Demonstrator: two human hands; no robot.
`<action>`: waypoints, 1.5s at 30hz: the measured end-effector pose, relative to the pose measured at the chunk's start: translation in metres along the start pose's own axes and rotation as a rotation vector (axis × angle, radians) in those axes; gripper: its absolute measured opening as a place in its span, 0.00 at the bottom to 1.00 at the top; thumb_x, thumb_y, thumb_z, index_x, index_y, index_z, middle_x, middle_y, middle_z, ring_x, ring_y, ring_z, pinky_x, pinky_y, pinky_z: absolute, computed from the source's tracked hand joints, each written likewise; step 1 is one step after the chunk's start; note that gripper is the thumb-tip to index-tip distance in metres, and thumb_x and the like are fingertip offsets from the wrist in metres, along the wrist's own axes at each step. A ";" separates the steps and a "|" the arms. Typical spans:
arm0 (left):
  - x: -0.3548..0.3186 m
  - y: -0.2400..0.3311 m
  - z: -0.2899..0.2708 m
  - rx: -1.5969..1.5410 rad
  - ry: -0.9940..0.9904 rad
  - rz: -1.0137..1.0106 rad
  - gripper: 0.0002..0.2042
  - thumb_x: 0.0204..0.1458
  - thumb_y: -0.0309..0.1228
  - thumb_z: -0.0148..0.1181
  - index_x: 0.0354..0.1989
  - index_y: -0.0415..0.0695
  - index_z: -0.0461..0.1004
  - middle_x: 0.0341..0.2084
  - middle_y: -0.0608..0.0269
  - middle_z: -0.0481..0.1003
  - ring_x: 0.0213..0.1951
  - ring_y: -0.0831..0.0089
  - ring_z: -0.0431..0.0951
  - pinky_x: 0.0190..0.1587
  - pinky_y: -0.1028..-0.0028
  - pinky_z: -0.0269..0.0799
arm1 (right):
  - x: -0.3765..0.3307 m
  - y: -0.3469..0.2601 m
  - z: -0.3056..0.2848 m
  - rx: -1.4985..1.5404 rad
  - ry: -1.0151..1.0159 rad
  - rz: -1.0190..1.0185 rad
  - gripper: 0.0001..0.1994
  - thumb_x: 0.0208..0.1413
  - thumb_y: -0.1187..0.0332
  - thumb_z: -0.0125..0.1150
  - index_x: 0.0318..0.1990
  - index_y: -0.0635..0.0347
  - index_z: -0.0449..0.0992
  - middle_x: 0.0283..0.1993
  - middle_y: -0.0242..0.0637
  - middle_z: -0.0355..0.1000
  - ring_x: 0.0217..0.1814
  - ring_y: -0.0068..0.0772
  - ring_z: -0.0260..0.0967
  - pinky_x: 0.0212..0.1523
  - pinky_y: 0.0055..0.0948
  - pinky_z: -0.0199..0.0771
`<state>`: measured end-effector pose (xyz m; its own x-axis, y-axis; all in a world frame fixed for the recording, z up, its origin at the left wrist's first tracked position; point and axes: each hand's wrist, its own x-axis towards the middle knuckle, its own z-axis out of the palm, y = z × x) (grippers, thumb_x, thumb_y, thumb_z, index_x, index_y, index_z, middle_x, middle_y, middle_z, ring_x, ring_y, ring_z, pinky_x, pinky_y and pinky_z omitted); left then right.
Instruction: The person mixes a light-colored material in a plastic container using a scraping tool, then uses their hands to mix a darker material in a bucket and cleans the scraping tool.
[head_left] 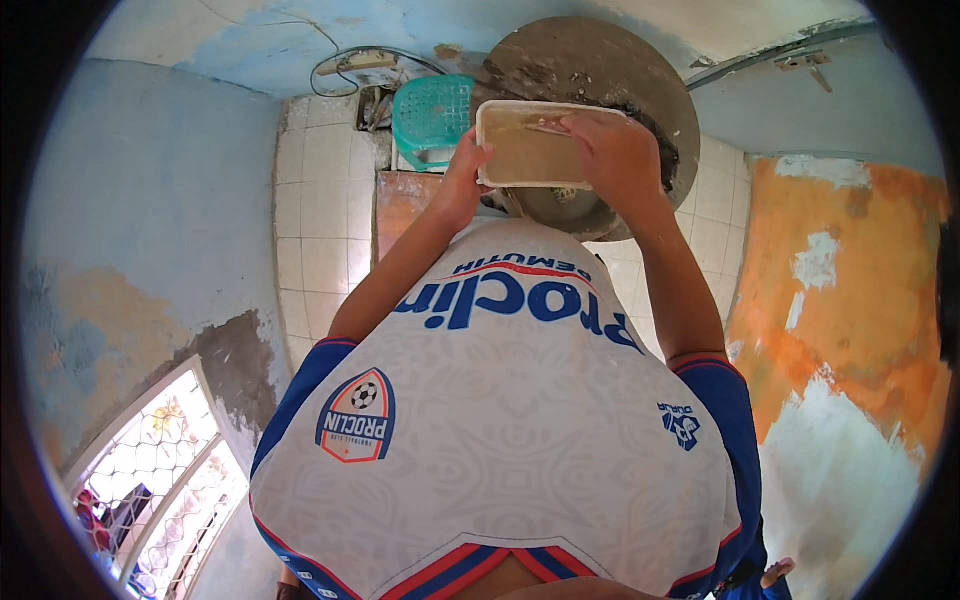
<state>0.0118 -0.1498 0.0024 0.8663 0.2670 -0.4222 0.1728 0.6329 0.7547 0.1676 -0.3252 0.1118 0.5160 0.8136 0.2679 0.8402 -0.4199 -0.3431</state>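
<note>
A shallow rectangular tub [520, 165] with a pale rim and a cloudy brown inside is held up in front of me. My left hand [464, 180] grips its left side, fingers closed on the rim. Over the tub's right part is my right hand [622, 165], its fingers bent and closed with the tips at the inside. Something small and thin may be between those fingertips, but I cannot make it out. Below and behind the tub lies a large round grey-brown basin [590, 60], smeared with a wet, mud-like material. The tub hides part of it.
A green plastic stool [432, 110] stands left of the basin, beside a reddish-brown board [408, 200]. Pale tiles [325, 210] cover the floor. A coiled dark cable [345, 65] hangs on the far wall. Walls with peeling orange paint [850, 250] rise at the right; a grilled window [165, 480] is lower left.
</note>
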 end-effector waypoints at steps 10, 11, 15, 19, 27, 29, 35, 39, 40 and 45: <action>-0.001 0.003 0.006 -0.009 -0.037 0.068 0.37 0.59 0.45 0.56 0.75 0.49 0.50 0.65 0.59 0.66 0.65 0.65 0.68 0.64 0.55 0.67 | -0.002 0.000 0.013 0.027 -0.064 -0.071 0.11 0.56 0.70 0.59 0.44 0.51 0.85 0.43 0.39 0.81 0.44 0.49 0.79 0.44 0.44 0.79; -0.002 0.005 0.007 -0.008 -0.039 0.063 0.37 0.59 0.45 0.56 0.75 0.49 0.50 0.65 0.59 0.66 0.65 0.65 0.68 0.64 0.55 0.67 | -0.003 0.001 0.015 0.009 -0.074 -0.068 0.11 0.56 0.70 0.59 0.44 0.51 0.85 0.42 0.39 0.81 0.44 0.49 0.79 0.44 0.44 0.78; -0.005 0.010 0.011 -0.007 -0.039 0.033 0.37 0.59 0.45 0.56 0.75 0.49 0.50 0.65 0.59 0.66 0.65 0.65 0.69 0.64 0.56 0.67 | -0.001 -0.003 0.013 -0.035 -0.073 -0.045 0.12 0.55 0.69 0.59 0.44 0.52 0.85 0.42 0.40 0.82 0.44 0.48 0.79 0.45 0.43 0.78; -0.002 0.008 0.012 -0.015 -0.062 0.028 0.36 0.60 0.45 0.55 0.75 0.50 0.51 0.65 0.59 0.66 0.65 0.66 0.69 0.64 0.55 0.67 | -0.005 0.008 0.026 0.006 -0.128 -0.039 0.11 0.56 0.69 0.59 0.44 0.53 0.85 0.42 0.41 0.82 0.45 0.47 0.80 0.46 0.42 0.78; -0.002 0.021 0.021 -0.031 -0.009 -0.029 0.34 0.61 0.45 0.52 0.74 0.50 0.52 0.65 0.61 0.66 0.66 0.66 0.67 0.66 0.57 0.63 | -0.008 0.003 -0.013 0.048 -0.132 0.061 0.09 0.58 0.69 0.61 0.42 0.54 0.85 0.42 0.39 0.83 0.44 0.46 0.80 0.46 0.41 0.78; 0.002 0.025 0.024 -0.039 0.004 0.005 0.34 0.61 0.44 0.53 0.74 0.49 0.53 0.65 0.61 0.65 0.66 0.66 0.66 0.67 0.58 0.62 | -0.007 0.008 -0.016 0.058 -0.139 0.038 0.08 0.57 0.69 0.62 0.42 0.54 0.86 0.41 0.38 0.83 0.43 0.45 0.80 0.46 0.41 0.78; 0.022 0.038 0.026 -0.002 -0.031 0.207 0.34 0.57 0.38 0.54 0.73 0.47 0.53 0.65 0.58 0.64 0.67 0.65 0.65 0.69 0.61 0.59 | 0.002 0.010 -0.036 0.071 0.026 -0.102 0.08 0.53 0.73 0.65 0.40 0.54 0.85 0.39 0.36 0.82 0.43 0.40 0.79 0.47 0.40 0.77; 0.031 0.056 0.030 -0.055 0.007 0.296 0.37 0.54 0.36 0.53 0.74 0.47 0.50 0.66 0.56 0.64 0.68 0.64 0.64 0.70 0.60 0.59 | 0.007 -0.004 -0.042 0.067 0.090 -0.123 0.10 0.49 0.76 0.66 0.39 0.55 0.84 0.41 0.33 0.82 0.46 0.39 0.78 0.48 0.40 0.75; 0.035 0.061 0.029 -0.077 0.017 0.306 0.37 0.54 0.35 0.53 0.74 0.47 0.49 0.66 0.55 0.63 0.68 0.63 0.64 0.70 0.60 0.60 | 0.010 -0.007 -0.044 0.046 0.133 -0.132 0.10 0.48 0.76 0.66 0.39 0.55 0.84 0.42 0.32 0.81 0.47 0.39 0.78 0.48 0.40 0.75; 0.063 0.080 0.020 -0.054 -0.037 0.321 0.38 0.53 0.38 0.54 0.73 0.47 0.49 0.65 0.55 0.64 0.68 0.63 0.65 0.70 0.60 0.61 | 0.026 -0.020 -0.055 0.052 0.102 -0.133 0.13 0.45 0.77 0.67 0.40 0.55 0.83 0.43 0.32 0.81 0.48 0.38 0.78 0.47 0.39 0.74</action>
<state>0.0894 -0.0970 0.0457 0.8894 0.4325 -0.1478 -0.1356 0.5585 0.8183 0.1735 -0.3177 0.1749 0.4174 0.8143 0.4034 0.8938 -0.2877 -0.3439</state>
